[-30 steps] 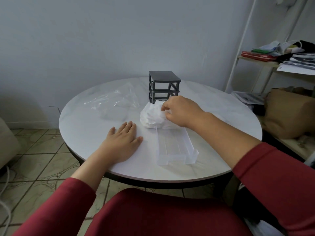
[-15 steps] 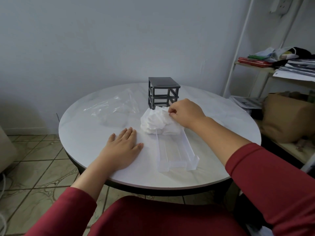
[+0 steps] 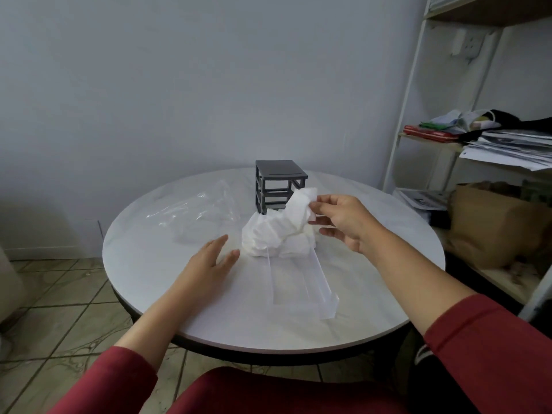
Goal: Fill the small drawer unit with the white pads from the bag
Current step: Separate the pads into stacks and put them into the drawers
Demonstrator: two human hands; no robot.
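Note:
A dark grey drawer frame (image 3: 279,183) stands at the back of the round white table (image 3: 388,309), its slots without drawers. In front of it lies a heap of white pads (image 3: 268,237), resting on the far end of a clear plastic drawer (image 3: 301,286). My right hand (image 3: 340,221) pinches one white pad (image 3: 300,206) by its edge and holds it lifted above the heap. My left hand (image 3: 209,262) is open, fingers straight, just left of the heap, low over the table. A clear empty bag (image 3: 194,215) lies crumpled to the left.
A white shelf rack (image 3: 418,94) at the right holds papers and a red book. A brown paper bag (image 3: 495,225) sits beside the table's right edge. Tiled floor shows at the left, a red seat cushion at the bottom.
My right hand has lifted one pad up off the heap. My left hand has risen from lying flat and shifted towards the heap. The camera has tilted up.

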